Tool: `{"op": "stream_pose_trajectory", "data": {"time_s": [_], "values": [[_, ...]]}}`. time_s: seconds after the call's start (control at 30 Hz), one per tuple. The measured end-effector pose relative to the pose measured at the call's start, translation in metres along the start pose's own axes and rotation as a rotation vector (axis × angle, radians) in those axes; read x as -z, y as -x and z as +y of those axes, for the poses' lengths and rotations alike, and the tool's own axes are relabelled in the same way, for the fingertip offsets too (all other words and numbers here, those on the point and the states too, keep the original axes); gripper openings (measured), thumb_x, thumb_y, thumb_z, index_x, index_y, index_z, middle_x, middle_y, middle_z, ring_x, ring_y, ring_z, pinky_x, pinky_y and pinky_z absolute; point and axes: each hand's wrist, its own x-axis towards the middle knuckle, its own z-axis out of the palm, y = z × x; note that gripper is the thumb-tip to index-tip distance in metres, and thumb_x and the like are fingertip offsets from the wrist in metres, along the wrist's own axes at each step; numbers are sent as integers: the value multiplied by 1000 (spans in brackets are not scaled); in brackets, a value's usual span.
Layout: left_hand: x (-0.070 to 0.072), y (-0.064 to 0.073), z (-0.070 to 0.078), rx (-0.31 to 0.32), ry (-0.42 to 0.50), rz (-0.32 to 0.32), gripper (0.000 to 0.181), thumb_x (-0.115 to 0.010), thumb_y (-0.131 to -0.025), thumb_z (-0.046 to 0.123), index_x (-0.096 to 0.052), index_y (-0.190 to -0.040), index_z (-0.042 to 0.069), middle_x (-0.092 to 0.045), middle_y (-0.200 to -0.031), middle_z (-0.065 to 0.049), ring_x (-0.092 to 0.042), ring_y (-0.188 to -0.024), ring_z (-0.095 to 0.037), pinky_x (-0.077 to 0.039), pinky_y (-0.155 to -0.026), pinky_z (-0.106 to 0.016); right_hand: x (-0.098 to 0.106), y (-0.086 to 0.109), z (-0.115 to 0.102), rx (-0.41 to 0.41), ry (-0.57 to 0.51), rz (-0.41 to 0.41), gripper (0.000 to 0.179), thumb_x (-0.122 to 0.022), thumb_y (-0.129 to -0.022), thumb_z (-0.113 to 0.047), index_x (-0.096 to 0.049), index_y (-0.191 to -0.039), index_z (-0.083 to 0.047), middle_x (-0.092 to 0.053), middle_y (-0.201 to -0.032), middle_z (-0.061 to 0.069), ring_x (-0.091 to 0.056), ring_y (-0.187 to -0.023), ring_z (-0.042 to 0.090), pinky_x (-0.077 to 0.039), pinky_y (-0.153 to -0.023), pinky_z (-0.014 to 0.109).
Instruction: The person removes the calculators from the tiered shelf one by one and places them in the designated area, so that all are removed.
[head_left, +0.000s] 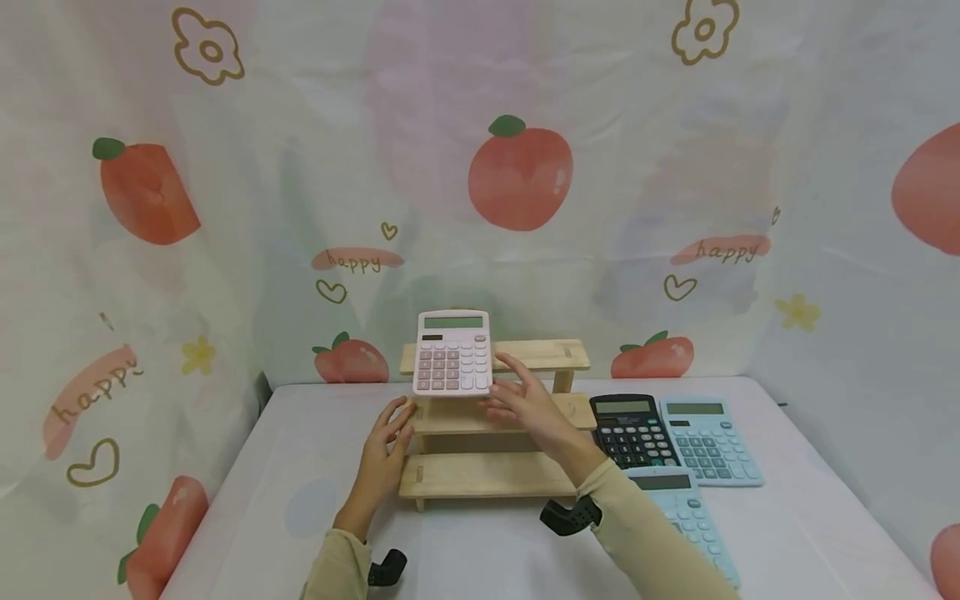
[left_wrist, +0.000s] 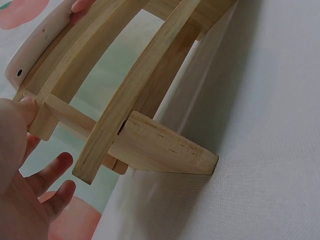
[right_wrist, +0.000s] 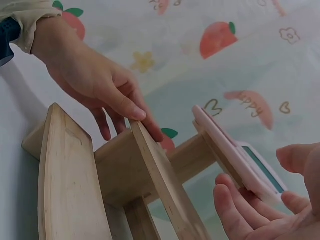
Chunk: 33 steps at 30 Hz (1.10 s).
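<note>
Fingers of both hands are lying relaxed, gripping nothing — left hand and right hand flanking the rack; its pink calculator looks light, slippery — best taken by its side edges.

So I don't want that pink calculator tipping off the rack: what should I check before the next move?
1. Pink calculator propped upright on the wooden rack: ok.
2. Left hand steadying the rack's left end, thumb on the middle shelf: ok.
3. Right hand open beside the calculator's right edge, no grip on it: ok.
4. Calculator's bottom edge seated fully on the shelf: cannot tell.
5. Black calculator and two blue calculators lying flat on the table, apart from the rack: ok.
</note>
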Motion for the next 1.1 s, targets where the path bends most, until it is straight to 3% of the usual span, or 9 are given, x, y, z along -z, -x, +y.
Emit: {"op": "stream_pose_trajectory", "data": {"time_s": [0.17,0.47,0.83,1.1], "values": [[-1,-1,0,-1,1,-1,38,-55,-105,16,-59,-140,1,-47,-155,-17,-47,-141,-42,-49,-94,-51,-7,-7,1,16,-54,12,67,-49,-104,1,-19,-162,-14,-51,-142,34,-72,-97,15,-59,-88,27],[-1,1,1,14,-7,-6,38,-55,-105,16,-59,-140,1,-47,-155,-17,-47,-141,-41,-50,-94,-50,-19,-16,4,4,-133,84,72,-47,-97,15,-25,-160,-14,-53,-138,31,-67,-96,10,-59,-80,22],[0,-1,-1,19,-13,-4,39,-55,-104,17,-60,-139,1,-47,-155,-17,-48,-140,-40,-49,-91,-41,-21,-18,5,-3,-193,104,73,-47,-97,17,-27,-159,-16,-50,-143,30,-67,-103,13,-59,-81,22],[-2,-1,-2,13,-10,-5,39,-56,-104,16,-60,-139,1,-47,-155,-17,-48,-140,-40,-49,-91,-43,-19,-15,5,-20,-260,90,75,-47,-97,17,-26,-161,-17,-46,-148,30,-67,-101,10,-58,-82,20]]}}
